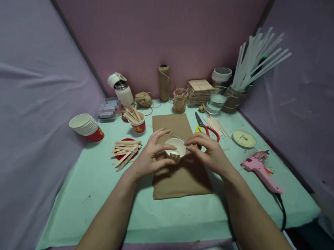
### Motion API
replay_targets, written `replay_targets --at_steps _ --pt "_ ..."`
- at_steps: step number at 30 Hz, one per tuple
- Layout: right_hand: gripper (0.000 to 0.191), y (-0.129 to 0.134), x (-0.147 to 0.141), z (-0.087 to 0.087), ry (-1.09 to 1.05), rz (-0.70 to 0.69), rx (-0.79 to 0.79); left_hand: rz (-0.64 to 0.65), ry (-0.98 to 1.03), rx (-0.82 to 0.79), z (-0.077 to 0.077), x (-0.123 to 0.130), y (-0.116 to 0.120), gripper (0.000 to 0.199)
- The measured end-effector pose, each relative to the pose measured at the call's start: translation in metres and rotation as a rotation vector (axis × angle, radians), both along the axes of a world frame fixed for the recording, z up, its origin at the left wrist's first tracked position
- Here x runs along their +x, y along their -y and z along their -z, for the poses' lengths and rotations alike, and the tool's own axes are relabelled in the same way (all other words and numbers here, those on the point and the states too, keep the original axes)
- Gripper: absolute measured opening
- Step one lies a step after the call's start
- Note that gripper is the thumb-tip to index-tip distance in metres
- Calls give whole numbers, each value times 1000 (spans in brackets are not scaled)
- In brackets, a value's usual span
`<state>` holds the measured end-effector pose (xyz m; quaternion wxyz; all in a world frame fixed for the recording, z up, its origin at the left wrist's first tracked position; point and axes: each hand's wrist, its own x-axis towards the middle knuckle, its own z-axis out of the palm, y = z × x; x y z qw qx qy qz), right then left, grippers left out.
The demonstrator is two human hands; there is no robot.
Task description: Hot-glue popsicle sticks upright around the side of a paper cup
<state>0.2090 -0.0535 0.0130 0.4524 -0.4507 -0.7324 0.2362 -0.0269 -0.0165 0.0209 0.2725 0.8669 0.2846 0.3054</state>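
A small paper cup [178, 142] is held over the brown cardboard sheet [179, 185] in the middle of the table. My left hand [153, 154] is closed around the cup's left side, thumb below and fingers at the rim. Several short pale strips stand side by side on the cup's near wall. At the right of the rim, my right hand [206, 150] pinches with thumb and forefinger; what lies between the fingertips is too small to make out. Scissors with red and yellow handles [212, 133] lie just beyond that hand.
Wooden sticks lie on a red lid [118, 157] and stand in a red cup [139, 127]. Stacked paper cups [85, 125] lean at left. A pink glue gun [261, 172] with its cord and a tape roll [244, 139] lie right. Twine, a water glass [216, 103] and white glue sticks [252, 62] stand behind.
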Motion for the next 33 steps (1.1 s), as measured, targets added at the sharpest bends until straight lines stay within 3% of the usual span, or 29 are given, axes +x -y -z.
replay_targets --at_steps 4,14,23,33 --pt "9 3 0 -2 34 -52 -5 7 -27 126 -1 1 0 13" --pt "9 7 -9 0 136 -105 37 3 7 194 5 3 -3 11" --pt "6 12 -26 -1 56 -80 80 19 41 242 4 5 -2 9" --pt "13 13 -33 -1 35 -35 86 26 17 192 5 2 -3 11"
